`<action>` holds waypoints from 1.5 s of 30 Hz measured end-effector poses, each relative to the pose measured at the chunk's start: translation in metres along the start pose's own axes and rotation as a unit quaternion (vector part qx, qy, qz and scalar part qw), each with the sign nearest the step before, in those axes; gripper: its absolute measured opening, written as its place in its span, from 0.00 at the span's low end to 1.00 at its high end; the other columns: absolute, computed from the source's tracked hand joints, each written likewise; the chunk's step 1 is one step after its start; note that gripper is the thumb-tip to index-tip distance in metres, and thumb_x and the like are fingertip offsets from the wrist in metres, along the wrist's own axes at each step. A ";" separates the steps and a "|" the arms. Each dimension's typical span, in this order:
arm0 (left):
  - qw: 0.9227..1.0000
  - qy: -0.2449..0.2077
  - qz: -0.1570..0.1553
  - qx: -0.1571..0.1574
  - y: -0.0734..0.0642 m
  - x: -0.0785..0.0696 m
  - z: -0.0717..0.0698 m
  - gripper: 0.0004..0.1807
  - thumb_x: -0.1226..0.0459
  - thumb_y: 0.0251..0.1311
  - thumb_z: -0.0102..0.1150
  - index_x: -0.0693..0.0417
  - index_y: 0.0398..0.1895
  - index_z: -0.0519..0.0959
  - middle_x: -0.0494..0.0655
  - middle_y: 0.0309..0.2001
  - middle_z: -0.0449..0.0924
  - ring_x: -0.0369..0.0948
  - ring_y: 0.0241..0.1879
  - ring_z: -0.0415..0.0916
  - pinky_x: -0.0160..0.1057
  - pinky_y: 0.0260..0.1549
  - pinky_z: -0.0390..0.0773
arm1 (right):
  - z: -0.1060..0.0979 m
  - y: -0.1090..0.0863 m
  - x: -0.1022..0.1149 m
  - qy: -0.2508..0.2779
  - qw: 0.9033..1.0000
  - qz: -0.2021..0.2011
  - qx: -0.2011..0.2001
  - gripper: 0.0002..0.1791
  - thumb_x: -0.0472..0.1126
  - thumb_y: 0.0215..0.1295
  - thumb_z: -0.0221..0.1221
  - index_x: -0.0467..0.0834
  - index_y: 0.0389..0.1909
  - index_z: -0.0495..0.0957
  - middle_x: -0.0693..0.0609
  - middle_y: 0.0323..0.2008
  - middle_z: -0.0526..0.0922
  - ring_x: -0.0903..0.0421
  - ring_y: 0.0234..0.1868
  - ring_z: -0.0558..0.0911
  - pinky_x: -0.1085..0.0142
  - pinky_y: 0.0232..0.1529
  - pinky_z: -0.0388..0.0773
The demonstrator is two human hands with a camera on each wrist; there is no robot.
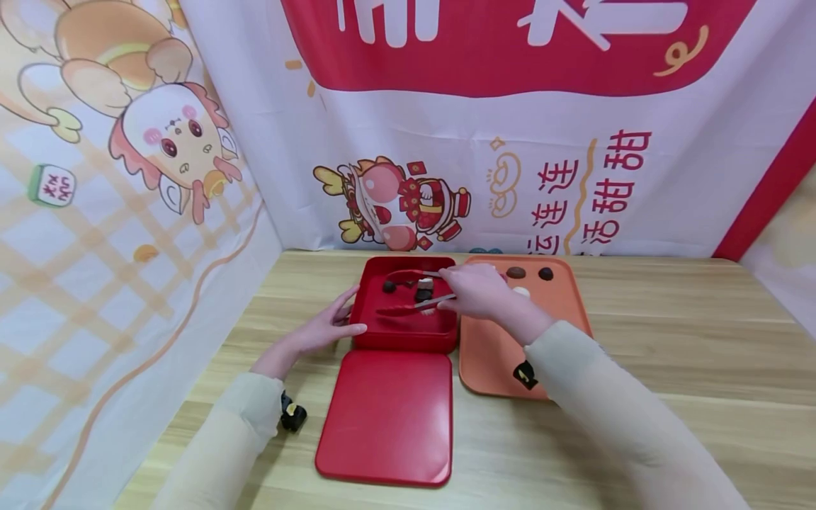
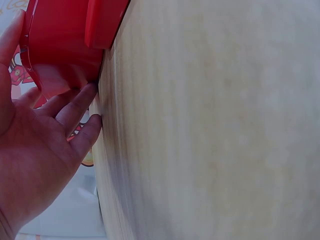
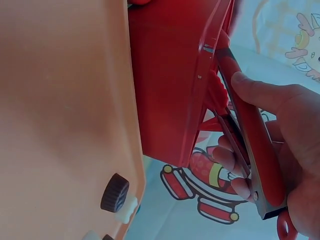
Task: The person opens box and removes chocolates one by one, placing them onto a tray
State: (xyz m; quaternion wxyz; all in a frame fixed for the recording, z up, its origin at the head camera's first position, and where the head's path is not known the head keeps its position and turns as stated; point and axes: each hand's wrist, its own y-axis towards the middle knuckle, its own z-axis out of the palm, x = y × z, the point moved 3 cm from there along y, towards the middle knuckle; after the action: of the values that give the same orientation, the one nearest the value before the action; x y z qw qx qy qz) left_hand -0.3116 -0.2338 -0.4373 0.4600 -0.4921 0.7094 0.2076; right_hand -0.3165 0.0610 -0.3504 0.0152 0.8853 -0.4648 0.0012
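My right hand (image 1: 478, 290) grips a pair of red-tipped metal tongs (image 1: 397, 310), whose two arms stand spread apart over the red box (image 1: 404, 343). In the right wrist view, thumb and fingers wrap the red handles of the tongs (image 3: 256, 142). Inside the box lie a dark round piece (image 1: 389, 286), a dark piece (image 1: 423, 295) and a pale one (image 1: 425, 283), which look like chocolates. Nothing clearly sits between the tong tips. My left hand (image 1: 325, 328) rests at the box's left side, fingers extended along its wall and thumb near the front corner.
A red lid (image 1: 385, 418) lies flat in front of the box. Right of the box is an orange tray (image 1: 491, 358) with a brown oval piece (image 1: 516, 272), a dark one (image 1: 545, 273) and a white one (image 1: 521, 291) toward its back. A printed cloth (image 1: 408, 120) hangs behind the table.
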 end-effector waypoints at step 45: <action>1.000 -0.001 0.000 0.002 -0.002 0.000 0.001 0.50 0.52 0.64 0.61 0.36 0.79 0.38 0.61 0.74 0.50 0.58 0.71 0.51 0.59 0.65 0.56 | 0.018 0.020 -0.005 0.058 0.998 0.011 0.037 0.20 0.56 0.62 0.63 0.47 0.48 0.80 0.55 0.33 0.82 0.57 0.34 0.79 0.61 0.34 0.78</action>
State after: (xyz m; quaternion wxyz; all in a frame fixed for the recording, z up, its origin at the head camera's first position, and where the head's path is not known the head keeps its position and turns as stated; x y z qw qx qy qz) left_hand -0.3092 -0.2339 -0.4374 0.4619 -0.4911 0.7091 0.2066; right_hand -0.3359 0.0535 -0.3680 0.0090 0.8787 -0.4720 0.0701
